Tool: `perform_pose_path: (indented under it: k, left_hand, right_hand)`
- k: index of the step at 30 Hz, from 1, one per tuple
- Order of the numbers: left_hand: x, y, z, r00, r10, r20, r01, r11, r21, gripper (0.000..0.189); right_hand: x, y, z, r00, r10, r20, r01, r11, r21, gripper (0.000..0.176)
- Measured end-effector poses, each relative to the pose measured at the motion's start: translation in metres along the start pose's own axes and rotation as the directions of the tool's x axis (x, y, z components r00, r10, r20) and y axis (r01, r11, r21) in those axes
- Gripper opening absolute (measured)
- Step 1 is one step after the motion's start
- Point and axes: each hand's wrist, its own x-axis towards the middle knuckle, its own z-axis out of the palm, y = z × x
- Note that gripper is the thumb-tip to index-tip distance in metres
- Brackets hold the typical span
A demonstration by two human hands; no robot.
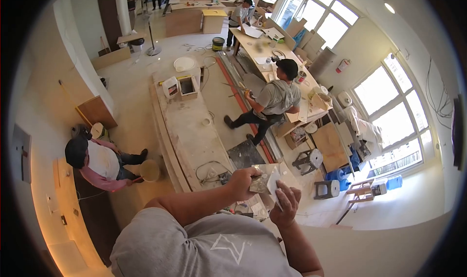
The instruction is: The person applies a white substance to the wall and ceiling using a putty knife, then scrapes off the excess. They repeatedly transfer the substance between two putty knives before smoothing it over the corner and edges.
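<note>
My left hand (243, 183) is closed on a flat, stained plate (261, 182), gripping its left edge with the thumb on top. Close beside it on the right, my right hand (287, 201) has its fingers wrapped round a white flat blade (273, 183), which stands tilted against or just over the plate. Both hands are in front of my chest. The handle of the white blade, if any, is hidden by my fingers.
A long dusty board table (187, 131) lies ahead, with a white container (170, 87) and an open box (188, 86). A person (277, 95) walks beyond it; another (97, 163) holds a bucket (150, 170) at left. Stools (327, 189) stand at right.
</note>
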Motion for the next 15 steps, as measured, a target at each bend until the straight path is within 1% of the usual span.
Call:
perform_pose_path:
  k: [1, 2, 3, 4, 6, 7, 8, 10, 12, 14, 15]
  left_hand:
    - [-0.001, -0.005, -0.001, 0.998, 0.049, -0.028, -0.047, 0.996, 0.077, 0.049]
    - [0.002, -0.008, 0.001, 0.965, -0.263, -0.017, 0.229, 0.868, -0.440, 0.039]
    - [0.009, -0.008, 0.000, 0.855, -0.498, 0.147, 0.391, 0.431, -0.813, 0.029]
    - [0.014, -0.009, -0.001, 0.715, -0.573, 0.400, 0.385, -0.155, -0.910, 0.021]
    - [0.008, -0.038, 0.007, 0.834, -0.506, 0.221, 0.348, 0.172, -0.921, 0.021]
    - [0.007, -0.041, 0.005, 0.884, -0.447, 0.137, 0.306, 0.330, -0.893, 0.021]
    - [0.006, -0.044, 0.002, 0.862, -0.485, 0.145, 0.323, 0.307, -0.895, 0.021]
    - [0.006, -0.026, -0.014, 0.817, -0.555, 0.159, 0.353, 0.261, -0.899, 0.022]
    - [0.001, -0.014, -0.021, 0.823, -0.557, 0.108, 0.310, 0.282, -0.908, 0.021]
    - [0.001, -0.016, -0.025, 0.806, -0.578, 0.127, 0.280, 0.183, -0.943, 0.021]
    - [0.003, -0.022, -0.028, 0.786, -0.594, 0.171, 0.262, 0.070, -0.962, 0.021]
  right_hand:
    - [0.003, 0.000, 0.003, 1.000, -0.014, 0.026, 0.014, 1.000, -0.005, 0.036]
    - [0.005, 0.000, 0.004, 0.998, -0.026, 0.052, 0.027, 1.000, -0.011, 0.036]
    - [0.005, 0.003, 0.009, 0.998, -0.019, 0.059, 0.018, 1.000, 0.013, 0.040]
    - [0.005, 0.006, 0.013, 0.996, -0.018, 0.084, 0.018, 1.000, 0.012, 0.041]
    - [0.005, 0.011, 0.017, 0.991, -0.017, 0.132, 0.016, 1.000, 0.009, 0.042]
    - [0.007, 0.011, 0.018, 0.987, -0.023, 0.160, 0.023, 1.000, 0.002, 0.042]
    - [0.008, 0.010, 0.019, 0.982, -0.027, 0.188, 0.028, 1.000, -0.006, 0.043]
    - [0.012, 0.010, 0.023, 0.974, -0.039, 0.224, 0.044, 0.999, -0.015, 0.043]
    - [0.014, 0.008, 0.026, 0.968, -0.045, 0.248, 0.051, 0.999, -0.018, 0.042]
    - [0.017, 0.007, 0.029, 0.969, -0.036, 0.243, 0.040, 0.999, -0.011, 0.043]
    - [0.019, 0.007, 0.032, 0.970, -0.033, 0.239, 0.035, 0.999, -0.006, 0.043]
